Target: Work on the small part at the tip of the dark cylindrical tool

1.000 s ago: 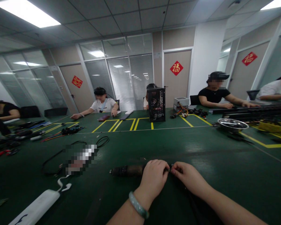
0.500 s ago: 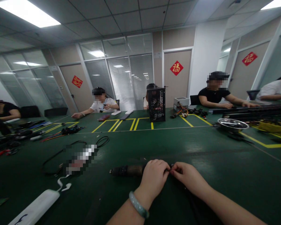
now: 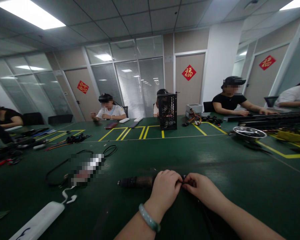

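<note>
Black cylinder (image 3: 136, 182) jutting from under left hand (image 3: 165, 190)

Glass partition wall (image 3: 22, 80), slatted blinds (image 3: 150, 86), beige door (image 3: 190, 93) with red diamond sign (image 3: 189, 72), fluorescent ceiling panel (image 3: 30, 13)

The character 福 stands on a red diamond sign (image 3: 189, 72) on the door (image 3: 189, 96) behind the black mesh case (image 3: 167, 111); a second 福 sign (image 3: 267, 62) hangs farther right, and a third red sign (image 3: 82, 87), far left, is too small to read.

A dark ribbed cylindrical part (image 3: 137, 182) with a brownish middle section is laid nearly level on the green surface (image 3: 242, 186), its right end being gripped and partly hidden by the left hand (image 3: 165, 190).
</note>
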`<action>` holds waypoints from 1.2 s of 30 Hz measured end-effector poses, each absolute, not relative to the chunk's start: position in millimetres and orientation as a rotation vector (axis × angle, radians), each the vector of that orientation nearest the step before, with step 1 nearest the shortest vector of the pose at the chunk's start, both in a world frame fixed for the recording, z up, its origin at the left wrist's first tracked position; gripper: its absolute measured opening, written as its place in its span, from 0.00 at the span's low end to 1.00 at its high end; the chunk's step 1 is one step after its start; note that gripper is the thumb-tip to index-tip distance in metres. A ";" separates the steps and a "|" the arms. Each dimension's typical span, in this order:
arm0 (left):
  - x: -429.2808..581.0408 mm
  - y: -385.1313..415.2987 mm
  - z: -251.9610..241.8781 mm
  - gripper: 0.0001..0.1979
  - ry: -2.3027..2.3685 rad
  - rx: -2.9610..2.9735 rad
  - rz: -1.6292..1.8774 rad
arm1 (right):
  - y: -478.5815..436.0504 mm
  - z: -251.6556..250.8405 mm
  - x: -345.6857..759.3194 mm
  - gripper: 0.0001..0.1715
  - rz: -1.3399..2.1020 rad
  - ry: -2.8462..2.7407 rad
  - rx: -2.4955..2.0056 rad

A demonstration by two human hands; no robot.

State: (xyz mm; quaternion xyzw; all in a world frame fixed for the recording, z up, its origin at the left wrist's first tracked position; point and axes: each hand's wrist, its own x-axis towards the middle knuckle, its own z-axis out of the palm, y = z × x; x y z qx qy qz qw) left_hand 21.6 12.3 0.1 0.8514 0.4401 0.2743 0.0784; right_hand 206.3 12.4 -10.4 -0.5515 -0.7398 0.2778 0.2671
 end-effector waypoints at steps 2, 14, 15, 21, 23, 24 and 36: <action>21.3 12.1 0.2 0.06 1.310 2.550 0.823 | 11.8 -9.5 206.4 0.05 0.739 -2.001 -1.482; 21.3 12.4 -2.1 0.06 1.340 2.557 0.831 | 15.2 -14.5 208.9 0.07 0.703 -2.021 -1.429; 21.3 12.7 -2.1 0.06 1.348 2.554 0.828 | 15.1 -14.1 208.9 0.07 0.710 -2.021 -1.425; 21.8 14.1 -2.5 0.05 1.312 2.571 0.825 | 11.9 -8.6 208.2 0.08 0.716 -2.018 -1.426; 22.1 14.2 -2.8 0.06 1.303 2.585 0.825 | 11.7 -8.8 208.1 0.08 0.716 -2.012 -1.421; 22.1 14.1 -2.8 0.06 1.301 2.591 0.822 | 12.0 -9.2 208.1 0.09 0.719 -2.010 -1.422; 21.2 9.6 2.1 0.06 1.379 2.563 0.805 | 11.2 -5.4 207.2 0.11 0.726 -2.006 -1.467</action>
